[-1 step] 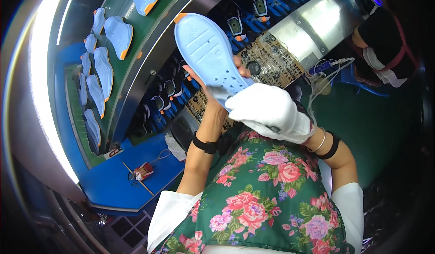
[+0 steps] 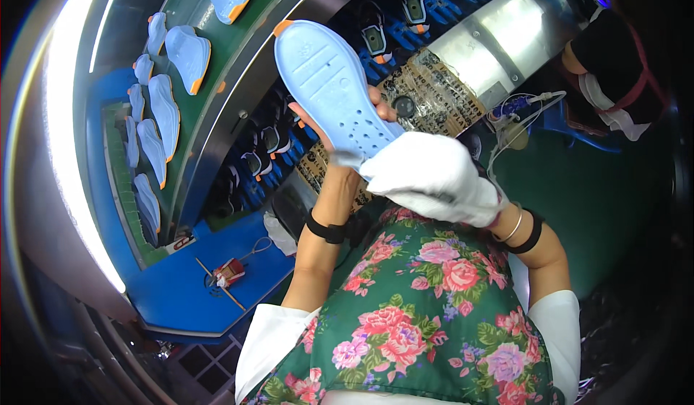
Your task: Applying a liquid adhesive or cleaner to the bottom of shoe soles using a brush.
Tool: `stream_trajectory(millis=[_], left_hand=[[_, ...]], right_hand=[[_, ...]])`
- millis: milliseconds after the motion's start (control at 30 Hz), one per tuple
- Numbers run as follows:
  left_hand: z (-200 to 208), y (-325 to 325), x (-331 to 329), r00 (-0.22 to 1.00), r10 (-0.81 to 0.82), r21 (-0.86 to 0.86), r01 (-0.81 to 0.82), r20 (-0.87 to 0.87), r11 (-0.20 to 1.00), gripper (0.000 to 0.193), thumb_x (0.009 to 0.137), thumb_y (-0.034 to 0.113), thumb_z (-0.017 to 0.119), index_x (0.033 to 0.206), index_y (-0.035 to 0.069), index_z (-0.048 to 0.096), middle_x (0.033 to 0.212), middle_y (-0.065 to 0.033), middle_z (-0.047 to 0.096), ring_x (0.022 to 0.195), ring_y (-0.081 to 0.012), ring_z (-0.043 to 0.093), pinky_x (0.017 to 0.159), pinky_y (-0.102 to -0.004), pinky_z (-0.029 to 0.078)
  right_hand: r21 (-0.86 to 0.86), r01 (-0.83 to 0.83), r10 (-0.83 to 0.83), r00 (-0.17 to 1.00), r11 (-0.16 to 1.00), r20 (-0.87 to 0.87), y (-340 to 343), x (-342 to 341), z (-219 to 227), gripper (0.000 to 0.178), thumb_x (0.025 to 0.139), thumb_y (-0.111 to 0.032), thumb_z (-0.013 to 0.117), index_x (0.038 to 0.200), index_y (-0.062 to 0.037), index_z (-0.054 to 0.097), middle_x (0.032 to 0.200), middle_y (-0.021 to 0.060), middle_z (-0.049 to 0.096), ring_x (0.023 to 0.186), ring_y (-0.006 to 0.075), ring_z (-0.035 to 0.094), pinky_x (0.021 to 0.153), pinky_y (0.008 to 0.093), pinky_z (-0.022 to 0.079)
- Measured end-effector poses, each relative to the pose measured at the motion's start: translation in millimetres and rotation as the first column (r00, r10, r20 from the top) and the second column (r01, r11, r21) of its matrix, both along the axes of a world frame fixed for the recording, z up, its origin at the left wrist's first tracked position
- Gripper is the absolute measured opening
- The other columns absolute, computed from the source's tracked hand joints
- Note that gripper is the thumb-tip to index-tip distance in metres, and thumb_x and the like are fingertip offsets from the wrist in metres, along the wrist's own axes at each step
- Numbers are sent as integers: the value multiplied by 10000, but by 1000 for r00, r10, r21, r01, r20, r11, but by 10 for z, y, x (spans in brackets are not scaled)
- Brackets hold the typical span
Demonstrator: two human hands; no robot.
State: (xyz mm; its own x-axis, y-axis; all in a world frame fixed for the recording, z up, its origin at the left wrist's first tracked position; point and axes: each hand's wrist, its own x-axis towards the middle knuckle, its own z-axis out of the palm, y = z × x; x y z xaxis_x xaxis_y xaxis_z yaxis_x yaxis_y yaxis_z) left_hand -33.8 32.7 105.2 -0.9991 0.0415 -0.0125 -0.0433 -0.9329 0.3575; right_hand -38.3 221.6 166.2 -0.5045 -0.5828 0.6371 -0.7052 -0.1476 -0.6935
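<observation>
A light-blue shoe sole [image 2: 318,69] with an orange tip hangs tilted before me, its small holes grouped toward my body. Wrapped round it from beneath and both edges is my left hand [image 2: 381,105], with the fingertips showing on the right edge. My right hand [image 2: 426,177], inside a thick white glove, is closed over the sole's near end. By the glove's left side a smeared grey thing [image 2: 345,158] lies against the sole's edge; its kind is too blurred to make out. The glove hides the near end and the right fingers.
Several blue soles [image 2: 189,54] lie on a green conveyor [image 2: 238,58] at the left. Dark shoes [image 2: 374,33] stand on blue holders beyond a taped cardboard strip [image 2: 452,94]. A spool [image 2: 228,273] rests on the blue table [image 2: 181,296]. Another person [image 2: 614,65] is at the far right.
The sole has shifted slightly left in my left hand. My gloved right hand has turned a little, and the grey thing beside it has moved slightly down along the sole's edge.
</observation>
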Motion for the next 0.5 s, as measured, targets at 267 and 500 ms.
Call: stream_trajectory(millis=[267,500], left_hand=[[-13,-69,-88,999,-26,-20,26,31,999,1190,661,1038,255,1215,22,530,946,-136,633,749,-265,621,724,-434,533],[-4,-158,-138,984,-173,-46,174,41,984,1262,680,1027,262,1379,2,489,978,-171,653,773,-290,657,744,-454,548]], right_hand=[[17,-53,53,999,998,1,57,79,-94,246,768,-34,768,1004,-102,766,1046,90,750,926,258,719,793,375,582],[40,26,-23,998,999,-63,137,-95,-72,243,778,-10,745,1011,-76,756,1023,106,746,910,278,718,791,377,579]])
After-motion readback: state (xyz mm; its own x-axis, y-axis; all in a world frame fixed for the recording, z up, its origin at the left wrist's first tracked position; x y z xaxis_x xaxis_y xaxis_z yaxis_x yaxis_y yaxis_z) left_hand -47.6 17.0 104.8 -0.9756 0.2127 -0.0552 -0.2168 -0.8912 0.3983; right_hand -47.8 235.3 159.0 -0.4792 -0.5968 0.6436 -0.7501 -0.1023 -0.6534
